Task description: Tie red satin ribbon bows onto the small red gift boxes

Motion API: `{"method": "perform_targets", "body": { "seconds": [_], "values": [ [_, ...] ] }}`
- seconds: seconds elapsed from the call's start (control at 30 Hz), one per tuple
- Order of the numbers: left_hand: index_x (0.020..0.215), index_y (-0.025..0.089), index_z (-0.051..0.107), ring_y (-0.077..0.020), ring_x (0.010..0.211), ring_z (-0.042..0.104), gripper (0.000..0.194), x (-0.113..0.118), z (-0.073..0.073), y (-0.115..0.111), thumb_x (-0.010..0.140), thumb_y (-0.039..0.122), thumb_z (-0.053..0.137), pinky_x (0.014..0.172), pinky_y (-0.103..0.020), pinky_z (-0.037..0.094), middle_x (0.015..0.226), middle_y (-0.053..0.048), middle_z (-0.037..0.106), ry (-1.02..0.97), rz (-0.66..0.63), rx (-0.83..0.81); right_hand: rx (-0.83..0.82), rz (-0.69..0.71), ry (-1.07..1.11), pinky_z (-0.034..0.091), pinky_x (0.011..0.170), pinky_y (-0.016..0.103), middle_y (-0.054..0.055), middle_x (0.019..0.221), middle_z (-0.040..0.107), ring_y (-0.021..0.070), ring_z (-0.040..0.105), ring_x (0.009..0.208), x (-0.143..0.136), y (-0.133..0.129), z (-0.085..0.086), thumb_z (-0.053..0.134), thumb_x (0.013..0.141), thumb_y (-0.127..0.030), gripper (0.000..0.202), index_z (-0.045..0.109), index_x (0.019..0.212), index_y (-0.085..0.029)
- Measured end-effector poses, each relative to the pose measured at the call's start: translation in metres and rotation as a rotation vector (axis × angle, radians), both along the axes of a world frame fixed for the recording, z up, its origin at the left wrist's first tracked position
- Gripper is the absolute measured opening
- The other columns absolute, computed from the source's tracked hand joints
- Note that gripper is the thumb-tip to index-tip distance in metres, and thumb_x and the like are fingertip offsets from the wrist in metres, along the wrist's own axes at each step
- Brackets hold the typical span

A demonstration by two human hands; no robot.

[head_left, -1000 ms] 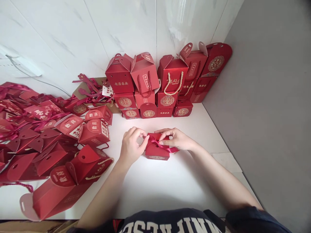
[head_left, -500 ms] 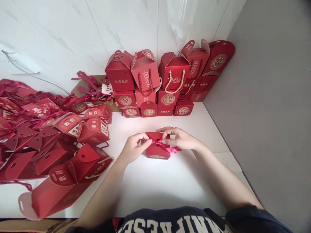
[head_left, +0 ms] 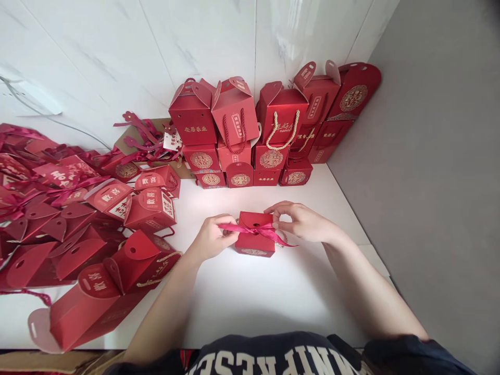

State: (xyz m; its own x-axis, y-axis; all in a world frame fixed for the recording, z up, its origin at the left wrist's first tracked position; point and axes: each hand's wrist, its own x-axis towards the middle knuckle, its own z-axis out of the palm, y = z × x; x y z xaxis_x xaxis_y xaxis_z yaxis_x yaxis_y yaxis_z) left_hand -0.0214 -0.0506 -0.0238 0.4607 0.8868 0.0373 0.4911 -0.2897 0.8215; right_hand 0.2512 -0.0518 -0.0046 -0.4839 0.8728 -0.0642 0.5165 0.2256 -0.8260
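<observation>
A small red box (head_left: 253, 245) with a gold round print stands on the white table in front of me. Across its top runs a magenta ribbon (head_left: 253, 229), knotted near the middle by a round hole. My left hand (head_left: 214, 237) pinches the ribbon at the box's left side. At the right side my right hand (head_left: 299, 221) grips the ribbon between thumb and fingers, and a loose end trails beneath it. A bit of gold cord shows beside the box's right edge.
Stacked red boxes (head_left: 269, 156) line the white wall behind. Many red boxes (head_left: 78, 252), some tied with ribbon, crowd the left. An open carton (head_left: 158, 127) of ribbons sits at the back left. A grey panel (head_left: 429, 156) rises on the right.
My hands have moved apart, the left slightly leftward and the right to the right. The ribbon now stretches straighter across the box, with its knot in view at the middle.
</observation>
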Motion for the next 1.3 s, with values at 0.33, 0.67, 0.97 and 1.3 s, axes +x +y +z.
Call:
{"method": "perform_targets", "body": {
  "seconds": [0.33,0.67,0.97,1.3],
  "values": [
    [0.102,0.021,0.067,-0.0183,0.091,0.052,0.028,0.012,0.001,-0.003,0.075,0.027,0.076,0.084,-0.033,0.045,0.096,-0.004,0.053,-0.082,-0.002,0.326,-0.043,-0.036,0.029,0.046,0.090,0.037,0.002,0.106,0.069,0.0212,0.063,0.097,0.002,-0.003,0.006,0.051,0.094,-0.043,0.022,0.061,0.103,-0.025],
    [0.082,0.018,0.060,-0.0192,0.093,0.053,0.005,0.007,0.003,-0.002,0.083,0.014,0.063,0.086,-0.035,0.044,0.090,-0.004,0.056,-0.149,-0.076,0.331,0.078,0.061,0.097,0.039,0.101,0.037,0.006,0.122,0.060,0.0213,0.056,0.114,-0.007,-0.001,-0.002,0.054,0.094,-0.033,0.015,0.064,0.098,-0.024],
    [0.090,0.021,0.069,-0.0185,0.091,0.052,0.008,0.004,-0.002,0.002,0.088,0.020,0.061,0.085,-0.034,0.043,0.090,-0.004,0.056,0.089,-0.034,0.486,0.052,0.042,0.123,0.040,0.098,0.035,0.005,0.123,0.059,0.0200,0.057,0.112,-0.012,-0.001,-0.006,0.058,0.091,-0.034,0.012,0.060,0.087,-0.022],
    [0.064,0.015,0.055,-0.0110,0.062,0.044,0.029,0.004,-0.004,0.000,0.089,0.030,0.059,0.058,-0.025,0.036,0.066,0.001,0.046,-0.099,-0.057,0.102,-0.194,0.157,-0.375,0.036,0.056,0.028,0.001,0.066,0.063,0.0164,0.055,0.060,0.000,-0.010,0.016,0.048,0.087,-0.065,0.050,0.064,0.071,-0.022]
  ]
}}
